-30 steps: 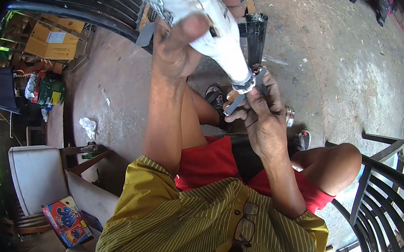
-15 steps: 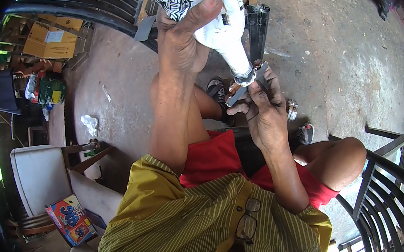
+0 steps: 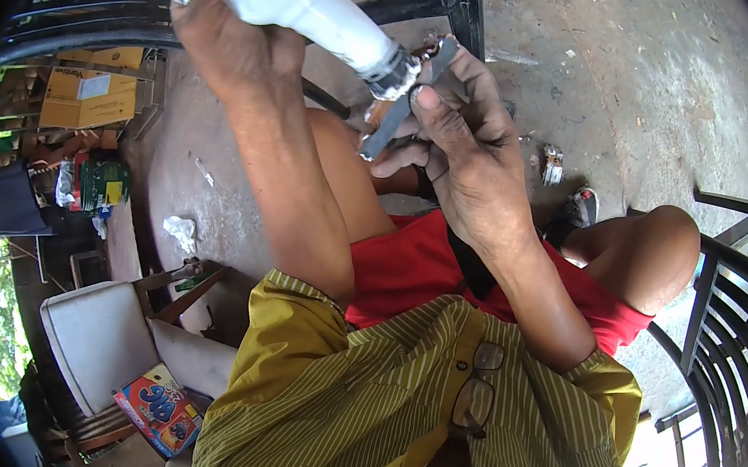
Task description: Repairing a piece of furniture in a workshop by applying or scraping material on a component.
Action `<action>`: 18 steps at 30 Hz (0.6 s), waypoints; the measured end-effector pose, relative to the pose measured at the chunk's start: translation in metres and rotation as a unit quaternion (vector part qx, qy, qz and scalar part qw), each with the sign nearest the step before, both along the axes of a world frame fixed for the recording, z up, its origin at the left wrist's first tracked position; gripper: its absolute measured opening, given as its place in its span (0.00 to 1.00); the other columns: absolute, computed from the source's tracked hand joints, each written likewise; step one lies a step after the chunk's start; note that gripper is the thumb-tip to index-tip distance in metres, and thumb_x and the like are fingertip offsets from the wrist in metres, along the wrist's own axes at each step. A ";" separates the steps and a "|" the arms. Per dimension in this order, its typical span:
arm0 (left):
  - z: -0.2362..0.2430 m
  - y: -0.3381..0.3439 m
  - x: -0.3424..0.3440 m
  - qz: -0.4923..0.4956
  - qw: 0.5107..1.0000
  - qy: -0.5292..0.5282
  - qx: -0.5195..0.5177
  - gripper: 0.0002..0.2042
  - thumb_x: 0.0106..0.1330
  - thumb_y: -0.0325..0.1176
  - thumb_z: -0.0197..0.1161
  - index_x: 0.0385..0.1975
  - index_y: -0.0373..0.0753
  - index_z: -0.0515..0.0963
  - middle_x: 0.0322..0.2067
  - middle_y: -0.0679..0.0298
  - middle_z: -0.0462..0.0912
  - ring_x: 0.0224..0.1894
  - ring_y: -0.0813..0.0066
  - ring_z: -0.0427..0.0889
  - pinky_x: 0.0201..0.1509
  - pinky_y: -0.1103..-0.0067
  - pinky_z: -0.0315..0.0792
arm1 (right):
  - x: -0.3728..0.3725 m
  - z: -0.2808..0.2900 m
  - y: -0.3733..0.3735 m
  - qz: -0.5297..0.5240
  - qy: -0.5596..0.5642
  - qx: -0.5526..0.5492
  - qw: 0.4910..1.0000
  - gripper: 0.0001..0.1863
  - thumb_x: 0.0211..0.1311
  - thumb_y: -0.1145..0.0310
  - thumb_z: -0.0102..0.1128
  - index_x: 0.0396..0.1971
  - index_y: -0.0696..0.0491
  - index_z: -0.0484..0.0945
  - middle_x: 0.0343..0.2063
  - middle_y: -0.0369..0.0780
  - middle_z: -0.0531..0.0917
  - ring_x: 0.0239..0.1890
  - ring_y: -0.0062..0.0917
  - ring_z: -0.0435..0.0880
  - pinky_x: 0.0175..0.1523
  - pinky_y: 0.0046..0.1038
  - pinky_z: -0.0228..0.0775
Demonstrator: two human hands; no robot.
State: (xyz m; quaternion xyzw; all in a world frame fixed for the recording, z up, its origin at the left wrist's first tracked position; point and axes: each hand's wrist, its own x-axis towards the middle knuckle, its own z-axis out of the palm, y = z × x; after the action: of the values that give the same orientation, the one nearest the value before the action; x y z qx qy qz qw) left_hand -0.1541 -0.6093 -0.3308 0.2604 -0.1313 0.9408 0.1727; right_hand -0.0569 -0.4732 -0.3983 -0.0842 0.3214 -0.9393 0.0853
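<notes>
A white plastic bottle [image 3: 324,11] with dark printing lies tilted in my left hand [image 3: 246,49], whose fingers wrap round its body. Its narrow neck slopes down to the right and ends in a dark, white-smeared mouth [image 3: 394,75]. My right hand [image 3: 482,176] pinches a flat dark grey strip [image 3: 391,128] with brown, crusted matter on its far side. The bottle's mouth meets that far side, at or very near touching. Dark smudges cover the fingers of my right hand. The upper end of the bottle is partly behind my left thumb.
A black slatted metal bench [image 3: 95,26] stands at the far left, another black metal seat [image 3: 727,344] at the right. A small whitish-brown block [image 3: 553,165] lies on the concrete floor. A pale cushioned chair [image 3: 94,341] and a colourful box [image 3: 160,407] are at the lower left.
Both hands have moved left and up in view with the bottle and strip. The bottle lies flatter than before, and its mouth stays at the strip.
</notes>
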 end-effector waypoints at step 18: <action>-0.003 -0.042 -0.006 0.437 0.790 0.020 -0.430 0.17 0.63 0.37 0.49 0.43 0.28 0.65 0.33 0.48 0.75 0.32 0.55 0.76 0.34 0.64 0.73 | 0.000 0.001 0.000 -0.006 0.042 -0.022 0.999 0.23 0.62 0.68 0.47 0.54 0.58 0.53 0.38 0.44 0.75 0.33 0.28 0.80 0.32 0.27 0.78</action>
State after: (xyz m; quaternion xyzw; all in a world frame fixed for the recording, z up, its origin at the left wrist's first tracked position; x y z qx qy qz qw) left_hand -0.1604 -0.6518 -0.3339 0.2079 0.4180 0.8698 -0.1598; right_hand -0.0569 -0.4732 -0.3973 -0.1236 0.3049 -0.9421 0.0645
